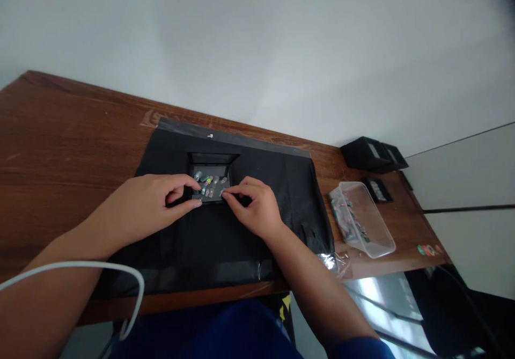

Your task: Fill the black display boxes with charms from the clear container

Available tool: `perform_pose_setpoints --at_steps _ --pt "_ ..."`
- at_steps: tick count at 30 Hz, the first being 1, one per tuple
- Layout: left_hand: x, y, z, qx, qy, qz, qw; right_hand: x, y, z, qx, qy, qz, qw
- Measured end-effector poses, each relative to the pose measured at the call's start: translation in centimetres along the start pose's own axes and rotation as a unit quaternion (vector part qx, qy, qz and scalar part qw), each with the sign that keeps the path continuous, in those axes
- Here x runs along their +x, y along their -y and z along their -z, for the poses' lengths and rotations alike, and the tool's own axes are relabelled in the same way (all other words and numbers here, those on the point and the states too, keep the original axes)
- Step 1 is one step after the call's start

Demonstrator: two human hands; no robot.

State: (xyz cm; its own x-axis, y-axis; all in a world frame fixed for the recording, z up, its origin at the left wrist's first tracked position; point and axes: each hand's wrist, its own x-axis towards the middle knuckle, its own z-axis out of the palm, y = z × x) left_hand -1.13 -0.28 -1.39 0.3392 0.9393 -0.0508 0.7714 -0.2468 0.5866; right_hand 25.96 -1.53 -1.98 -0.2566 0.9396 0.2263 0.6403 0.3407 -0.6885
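Note:
A small black box point(211, 200) with its lid point(211, 158) raised lies on a black mat, and several decorated press-on nails point(209, 181) sit inside it in loose rows. My left hand point(169, 195) grips the box's left front corner, with the thumb at the front edge and the curled index finger over the side. At the right front part of the box, my right hand point(253, 203) pinches a small pale press-on nail point(221, 191) between thumb and index finger. The fingertips partly hide that nail.
The black mat point(249, 241) is taped to a wooden table point(80, 144). To the right stand a clear plastic tub point(376, 230) with small bagged items, a black tray point(378, 190) and black bins point(366, 154). A white cable point(100, 265) crosses over my left forearm.

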Motion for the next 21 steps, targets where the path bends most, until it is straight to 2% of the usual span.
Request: perform_pose_setpoints --at_steps 6,14,21 --pt "0.19 0.07 -0.18 -0.002 0.031 -0.015 0.999 -0.06 0.22 -0.21 -0.005 -0.010 0.006 1.000" --pt "0.31 0.04 -0.01 0.004 0.055 -0.045 0.997 -0.16 0.34 -0.45 -0.005 0.009 0.013 1.000" --pt "0.41 0.10 -0.35 -0.007 0.037 -0.059 0.998 -0.32 0.46 -0.56 -0.033 0.017 0.019 0.999"
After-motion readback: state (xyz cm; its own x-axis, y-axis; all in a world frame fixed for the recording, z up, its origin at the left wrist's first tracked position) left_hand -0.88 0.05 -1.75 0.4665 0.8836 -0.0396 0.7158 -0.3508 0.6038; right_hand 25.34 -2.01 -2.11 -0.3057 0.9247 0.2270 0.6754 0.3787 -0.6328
